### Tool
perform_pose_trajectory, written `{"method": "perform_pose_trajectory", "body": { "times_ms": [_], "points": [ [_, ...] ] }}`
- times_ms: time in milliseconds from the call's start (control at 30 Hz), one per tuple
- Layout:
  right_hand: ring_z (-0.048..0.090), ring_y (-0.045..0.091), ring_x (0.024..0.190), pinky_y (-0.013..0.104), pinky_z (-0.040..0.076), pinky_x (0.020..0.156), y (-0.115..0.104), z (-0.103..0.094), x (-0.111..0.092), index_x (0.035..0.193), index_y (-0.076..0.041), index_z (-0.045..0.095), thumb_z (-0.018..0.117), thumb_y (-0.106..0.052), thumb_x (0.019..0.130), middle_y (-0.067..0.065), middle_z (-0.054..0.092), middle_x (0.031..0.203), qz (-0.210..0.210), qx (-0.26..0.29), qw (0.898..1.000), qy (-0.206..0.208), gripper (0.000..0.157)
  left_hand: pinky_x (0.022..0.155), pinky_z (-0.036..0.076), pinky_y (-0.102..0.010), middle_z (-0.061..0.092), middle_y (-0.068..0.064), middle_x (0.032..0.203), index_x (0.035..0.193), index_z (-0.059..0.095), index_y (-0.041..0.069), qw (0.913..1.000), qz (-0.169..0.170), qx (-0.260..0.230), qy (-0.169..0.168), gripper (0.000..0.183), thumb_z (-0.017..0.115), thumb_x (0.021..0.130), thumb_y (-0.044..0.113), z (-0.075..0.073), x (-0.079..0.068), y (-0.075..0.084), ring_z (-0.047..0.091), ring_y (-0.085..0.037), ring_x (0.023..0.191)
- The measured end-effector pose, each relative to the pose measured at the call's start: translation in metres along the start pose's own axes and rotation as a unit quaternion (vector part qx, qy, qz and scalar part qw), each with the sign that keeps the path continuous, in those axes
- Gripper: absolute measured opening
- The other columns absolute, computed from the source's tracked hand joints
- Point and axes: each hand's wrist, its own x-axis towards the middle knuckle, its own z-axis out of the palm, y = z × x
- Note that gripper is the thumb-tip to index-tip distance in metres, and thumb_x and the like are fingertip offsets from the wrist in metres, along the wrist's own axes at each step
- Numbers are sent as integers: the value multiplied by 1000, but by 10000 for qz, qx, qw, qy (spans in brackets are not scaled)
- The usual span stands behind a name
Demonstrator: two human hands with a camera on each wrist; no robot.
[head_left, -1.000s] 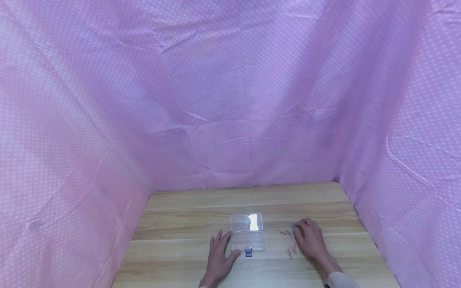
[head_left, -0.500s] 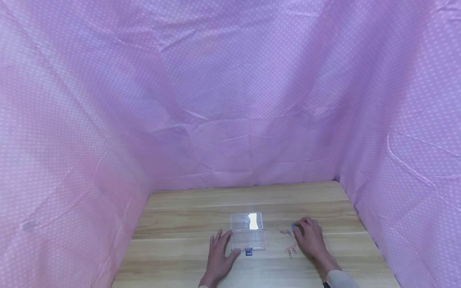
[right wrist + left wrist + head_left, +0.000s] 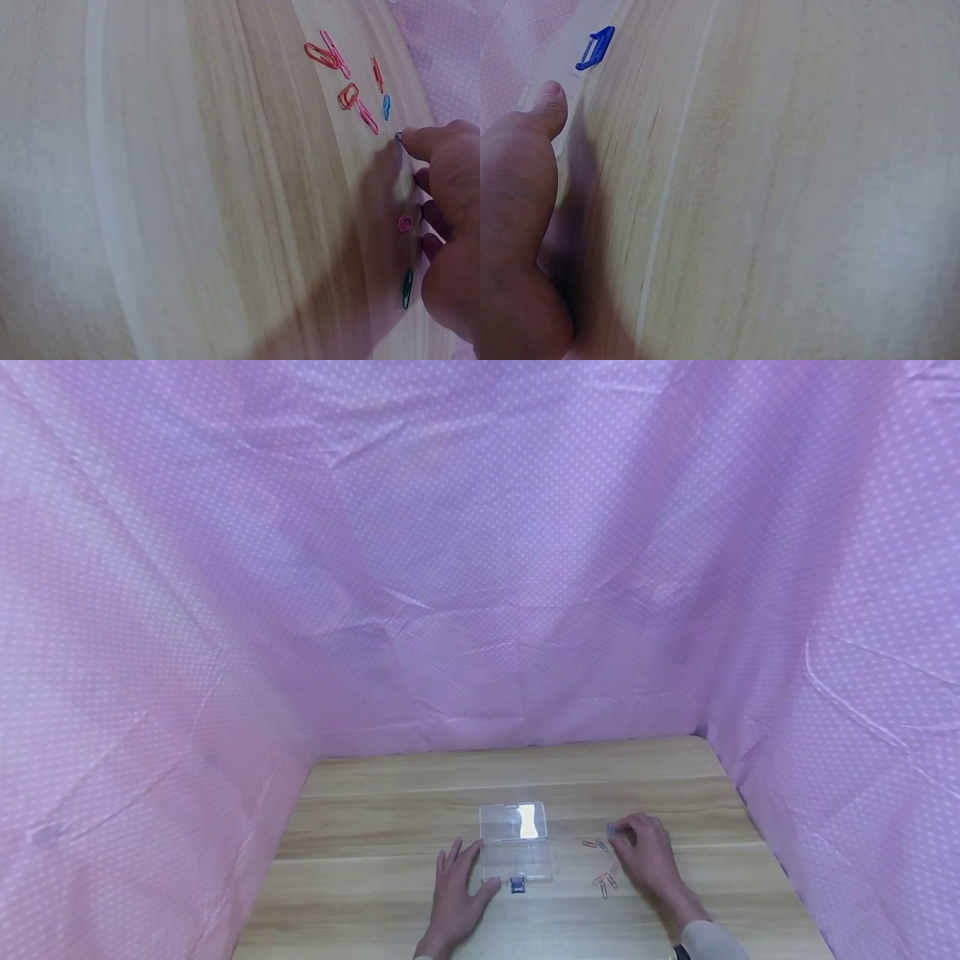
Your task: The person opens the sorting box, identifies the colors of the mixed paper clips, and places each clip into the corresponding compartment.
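A transparent plastic box with a blue latch lies with its lid raised back on the wooden table. At its left side, my left hand rests with extended fingers, the index fingertip by the hinge corner and the thumb on the front edge. My right hand has thumb and index finger together at a blue paper clip, pinching its end. Only a small tip of that clip shows beside the thumb in the right wrist view. Other paper clips, orange, pink and blue, lie close by.
Beneath and beside the right fingers lie a pink clip and a green clip. Pink dotted cloth hangs around the back and sides of the wooden table.
Hardly anything differs. The right thumb and index finger stay at the blue paper clip, and the left hand keeps its place at the box.
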Motion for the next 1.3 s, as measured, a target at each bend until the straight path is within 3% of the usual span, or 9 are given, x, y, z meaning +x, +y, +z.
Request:
{"method": "perform_pose_trajectory", "body": {
  "times_ms": [133, 267, 367, 467, 600, 767, 867, 1100, 1300],
  "points": [
    [65, 35, 123, 63, 60, 114, -1, -2, 0, 119, -8, 77, 81, -17, 101, 15, 75, 126, 93, 96, 9999, -54, 20, 141, 9, -64, 69, -16, 160, 157, 63, 13, 9999, 109, 19, 93, 75, 89, 94, 45, 1, 0, -2, 41, -51, 166],
    [65, 30, 123, 59, 61, 115, -3, -2, 0, 113, -14, 77, 79, -16, 103, 11, 74, 124, 162, 180, 9996, -141, 11, 147, -4, -36, 71, -16, 156, 156, 65, 13, 9986, 376, 125, 351, 73, 88, 94, 44, 4, -2, -4, 46, -53, 162],
    [64, 26, 122, 48, 64, 112, -5, -3, -1, 109, -19, 77, 78, -19, 104, 7, 73, 124, 281, 314, 9988, -267, 5, 140, -14, -12, 72, -15, 155, 155, 65, 13, 9979, 455, 158, 443, 73, 89, 94, 45, 5, -3, -6, 47, -53, 161],
    [65, 25, 122, 41, 65, 111, -9, -5, -4, 110, -20, 77, 77, -21, 106, 7, 71, 127, 471, 586, 9963, -423, 4, 136, -17, -6, 72, -14, 156, 156, 65, 15, 9981, 423, 121, 424, 73, 89, 94, 45, 6, -2, -7, 46, -52, 162],
    [68, 26, 124, 44, 66, 113, -15, -7, -7, 115, -17, 77, 75, -24, 107, 10, 70, 136, 626, 840, 9934, -475, 10, 136, -17, -8, 72, -15, 155, 156, 65, 16, 9981, 459, 84, 407, 74, 89, 94, 46, 5, -1, -6, 46, -54, 161],
    [72, 30, 122, 57, 65, 114, -24, -9, -11, 116, -12, 79, 76, -20, 106, 13, 75, 132, 318, 723, 9966, -239, 12, 136, -17, -8, 72, -15, 155, 157, 64, 15, 9976, 530, 186, 403, 74, 88, 94, 47, 5, -1, -6, 47, -55, 160],
    [72, 35, 126, 67, 58, 120, -29, -9, -14, 112, -12, 80, 78, -18, 105, 12, 78, 125, 168, 669, 9975, -146, 9, 138, -16, -11, 71, -14, 157, 157, 64, 16, 9992, 298, 93, 257, 75, 88, 94, 48, 5, -3, -5, 44, -52, 164],
    [67, 43, 140, 79, 45, 129, -37, -5, -19, 111, -17, 79, 78, -20, 105, 11, 77, 128, 159, 827, 9961, -272, 6, 146, -6, -41, 66, -12, 164, 160, 61, 18, 9999, -104, -63, -6, 77, 87, 95, 49, 4, -3, -4, 37, -46, 170],
    [76, 40, 123, 70, 58, 119, -46, 6, -19, 101, -16, 81, 86, -9, 97, 5, 83, 110, -460, 602, 9970, 127, 9, 145, 7, -64, 66, -10, 165, 161, 61, 20, 9999, -128, -4, -44, 77, 89, 94, 47, 3, 0, -3, 37, -44, 171]
  ]
}}
